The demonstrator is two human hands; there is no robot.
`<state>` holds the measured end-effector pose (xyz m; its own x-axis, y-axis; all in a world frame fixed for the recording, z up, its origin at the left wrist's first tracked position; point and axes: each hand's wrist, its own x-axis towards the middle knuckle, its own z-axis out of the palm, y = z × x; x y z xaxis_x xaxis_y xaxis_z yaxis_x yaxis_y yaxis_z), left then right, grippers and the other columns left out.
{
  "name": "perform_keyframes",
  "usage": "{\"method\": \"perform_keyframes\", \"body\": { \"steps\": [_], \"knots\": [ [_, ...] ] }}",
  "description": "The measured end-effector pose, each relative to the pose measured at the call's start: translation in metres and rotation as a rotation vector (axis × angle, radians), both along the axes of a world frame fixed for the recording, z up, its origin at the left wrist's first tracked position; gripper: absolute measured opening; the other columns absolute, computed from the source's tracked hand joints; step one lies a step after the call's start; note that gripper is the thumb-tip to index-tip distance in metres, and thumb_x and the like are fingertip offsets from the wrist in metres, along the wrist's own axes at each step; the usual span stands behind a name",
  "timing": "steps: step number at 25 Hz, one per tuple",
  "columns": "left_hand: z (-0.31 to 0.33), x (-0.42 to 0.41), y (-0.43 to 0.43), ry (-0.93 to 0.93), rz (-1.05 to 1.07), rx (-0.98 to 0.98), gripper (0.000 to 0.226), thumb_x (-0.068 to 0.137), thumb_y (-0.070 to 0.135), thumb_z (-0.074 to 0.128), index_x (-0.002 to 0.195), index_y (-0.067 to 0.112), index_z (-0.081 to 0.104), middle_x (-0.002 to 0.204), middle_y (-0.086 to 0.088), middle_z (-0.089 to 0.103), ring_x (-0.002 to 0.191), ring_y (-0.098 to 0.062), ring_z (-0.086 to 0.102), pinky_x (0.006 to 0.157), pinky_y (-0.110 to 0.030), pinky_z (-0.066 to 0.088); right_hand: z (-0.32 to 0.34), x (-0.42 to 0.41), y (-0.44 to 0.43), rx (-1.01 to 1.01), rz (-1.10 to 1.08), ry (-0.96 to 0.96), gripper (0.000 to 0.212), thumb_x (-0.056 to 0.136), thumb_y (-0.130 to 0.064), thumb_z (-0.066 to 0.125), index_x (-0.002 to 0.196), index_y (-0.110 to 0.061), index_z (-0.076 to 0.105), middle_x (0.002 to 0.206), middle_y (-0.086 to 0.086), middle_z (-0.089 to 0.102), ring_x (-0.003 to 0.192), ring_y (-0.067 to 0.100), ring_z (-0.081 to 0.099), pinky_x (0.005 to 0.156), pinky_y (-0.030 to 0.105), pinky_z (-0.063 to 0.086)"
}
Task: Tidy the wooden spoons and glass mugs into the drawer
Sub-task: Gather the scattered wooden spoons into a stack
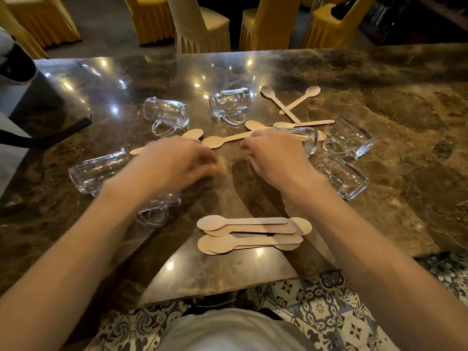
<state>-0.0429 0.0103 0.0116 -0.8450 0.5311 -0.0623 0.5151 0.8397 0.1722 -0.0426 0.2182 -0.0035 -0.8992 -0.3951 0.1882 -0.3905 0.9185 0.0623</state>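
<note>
Wooden spoon (215, 142) just beyond fingers (249, 148)

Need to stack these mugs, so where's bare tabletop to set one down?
Free: far-left marble beyond the far-left mug, the wide right side past the right-hand mugs, and the near edge below the spoon stack. Crowded: centre-right, where loose spoons and mugs overlap.

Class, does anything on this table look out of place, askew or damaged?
Every visible glass mug lies tipped on its side, scattered across the table. Loose wooden spoons lie strewn among them, a crossed pair at the far right. Only the near stack looks tidy. Nothing looks spilled or broken.
</note>
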Motion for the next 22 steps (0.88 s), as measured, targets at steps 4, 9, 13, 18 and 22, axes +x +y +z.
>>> {"method": "perform_keyframes", "body": {
  "steps": [4,9,13,18,22],
  "knots": [
    [-0.007,-0.041,-0.041,0.043,0.294,-0.207,0.032,0.089,0.049,0.054,0.119,0.041,0.060,0.118,0.003,0.064,0.103,-0.026,0.061,0.077,-0.041,0.051,-0.006,-0.033,-0.016,0.050,0.012,-0.043,0.025,0.088,-0.012,0.060,0.113,-0.016,0.064,0.107,0.003,0.064,0.099,0.025,0.060,0.078,0.037,0.045],
    [-0.026,-0.059,-0.045,0.082,0.344,-0.194,0.031,0.090,0.046,0.054,0.119,0.038,0.062,0.116,0.002,0.063,0.105,-0.027,0.059,0.072,-0.039,0.046,-0.015,-0.050,-0.028,0.105,0.006,-0.095,0.024,0.090,-0.009,0.056,0.112,-0.013,0.064,0.108,0.005,0.062,0.098,0.027,0.061,0.078,0.038,0.049],
    [-0.032,-0.067,-0.043,0.107,0.320,-0.159,0.031,0.089,0.048,0.055,0.116,0.037,0.063,0.113,0.002,0.064,0.102,-0.027,0.060,0.068,-0.037,0.042,-0.020,-0.056,-0.031,0.111,0.003,-0.109,0.027,0.091,-0.006,0.054,0.115,-0.014,0.064,0.109,0.005,0.063,0.100,0.027,0.061,0.081,0.038,0.050],
    [-0.035,-0.069,-0.038,0.148,0.308,-0.127,0.029,0.091,0.046,0.053,0.114,0.035,0.065,0.113,-0.002,0.065,0.102,-0.032,0.060,0.072,-0.041,0.044,-0.023,-0.061,-0.030,0.093,0.001,-0.107,0.022,0.090,-0.007,0.056,0.108,-0.016,0.066,0.103,0.003,0.064,0.097,0.026,0.059,0.073,0.035,0.043],
    [-0.033,-0.068,-0.036,0.190,0.269,-0.081,0.025,0.090,0.041,0.055,0.108,0.030,0.068,0.114,0.001,0.064,0.104,-0.029,0.060,0.070,-0.042,0.045,-0.024,-0.062,-0.028,0.073,0.018,-0.089,0.017,0.090,-0.011,0.058,0.104,-0.018,0.066,0.101,0.002,0.065,0.095,0.025,0.059,0.072,0.034,0.040]
  ]
}}
